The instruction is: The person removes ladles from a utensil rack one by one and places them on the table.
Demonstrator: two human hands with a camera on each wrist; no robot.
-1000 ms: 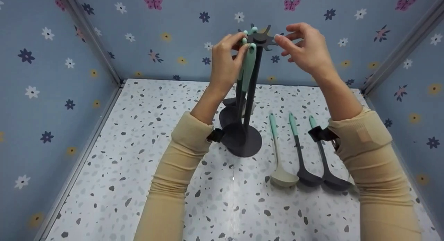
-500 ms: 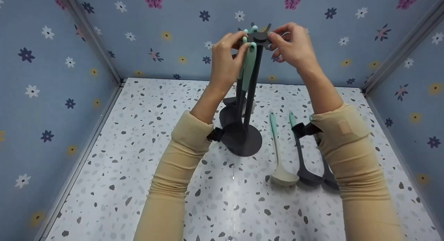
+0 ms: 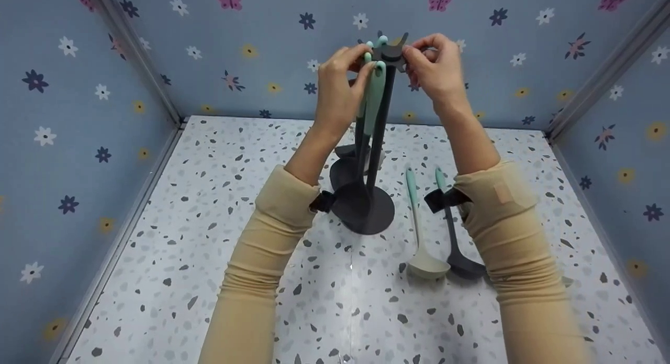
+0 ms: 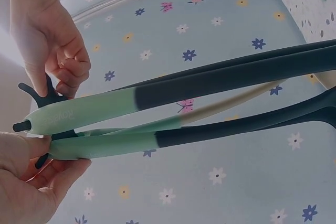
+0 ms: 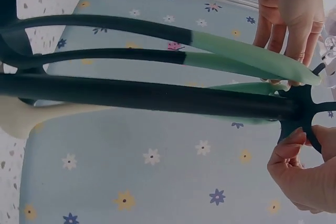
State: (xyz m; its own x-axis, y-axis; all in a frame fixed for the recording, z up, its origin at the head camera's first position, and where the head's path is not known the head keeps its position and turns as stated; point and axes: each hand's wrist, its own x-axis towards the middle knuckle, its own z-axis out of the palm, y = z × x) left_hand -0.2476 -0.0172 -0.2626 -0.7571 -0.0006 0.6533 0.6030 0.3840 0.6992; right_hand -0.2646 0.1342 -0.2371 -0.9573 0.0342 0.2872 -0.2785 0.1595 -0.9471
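A black utensil stand (image 3: 384,217) rises from a round base to a top with forked hooks. Several green-handled utensils, dark and beige, hang on its left and far sides. My left hand (image 3: 336,89) pinches the tip of a hanging dark utensil's green handle (image 4: 113,145) right at its hook; another green handle (image 4: 86,113) hangs beside it. On the opposite side, my right hand (image 3: 439,70) pinches a hook arm of the stand's top (image 5: 299,111) between thumb and fingers. The heads of the hanging utensils overlap near the base.
On the speckled table (image 3: 199,207), a beige ladle (image 3: 429,264) and a dark ladle (image 3: 465,264) lie right of the stand. The right sleeve (image 3: 518,249) covers what lies further right. Patterned walls (image 3: 251,81) enclose the back and both sides.
My right hand has come left from beside the stand and now pinches a hook arm of its top. My left hand has stayed at the handle tips.
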